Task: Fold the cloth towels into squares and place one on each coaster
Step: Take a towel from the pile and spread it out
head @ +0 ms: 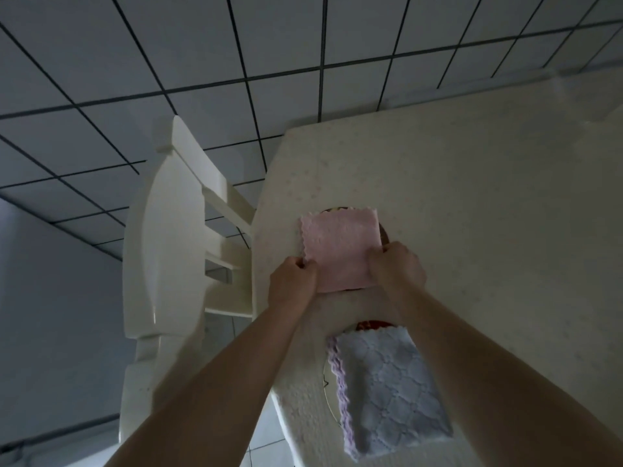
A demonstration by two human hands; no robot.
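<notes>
A pink folded towel (340, 246) lies as a square over a round dark coaster (383, 235), of which only slivers show at the towel's edges. My left hand (292, 281) pinches the towel's near left corner. My right hand (397, 264) grips its near right corner. Closer to me, a pale blue and lilac folded towel (387, 392) covers a second coaster (374, 325), whose reddish rim peeks out at the far side.
The table (488, 214) wears a cream dotted cloth and its left edge runs close beside both towels. A white chair (168, 247) stands against that left edge. Grey tiled floor (168, 62) lies beyond.
</notes>
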